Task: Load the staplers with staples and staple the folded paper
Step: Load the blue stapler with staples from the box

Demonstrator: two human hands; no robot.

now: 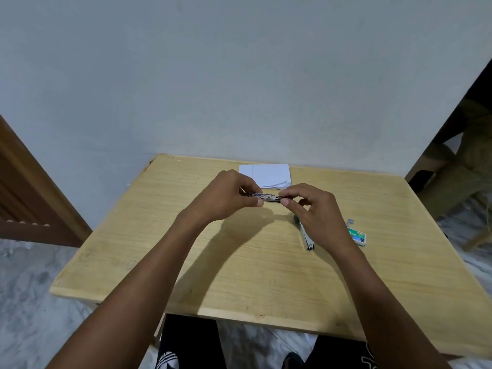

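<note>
Knees in black trousers (186, 347) with white markings show below the near edge of a light wooden table (159, 262), and two bare forearms reach across that edge toward the middle of the top.

Above the centre of the table, clear of the wood, the left hand (226, 198) and the right hand (314, 209) meet on a small silver metal stapler (269, 198), which is held level between them. The left hand's curled fingers and thumb grip its left end. The right hand pinches its right end between thumb and forefinger, the other fingers loosely bent behind.

A second stapler (306, 238), silver with a dark green end, lies flat on the table just under the right wrist, partly hidden by that hand, its metal tip pointing at the near edge. To its right, toward the right edge, sits a green and white box of staples (358, 237), with a short grey strip of loose staples (350, 221) just beyond it.

A pile of folded white paper (266, 174) rests near the far edge, directly behind the hands and apart from them.

Count: two staplers, one held and one lying; one staple box; one loose strip; one pile of paper, its number of sheets unclear.

A pale grey wall (239, 75) stands behind the table and a brown wooden door (32, 195) stands at the left, over a grey marbled floor (32, 302).
</note>
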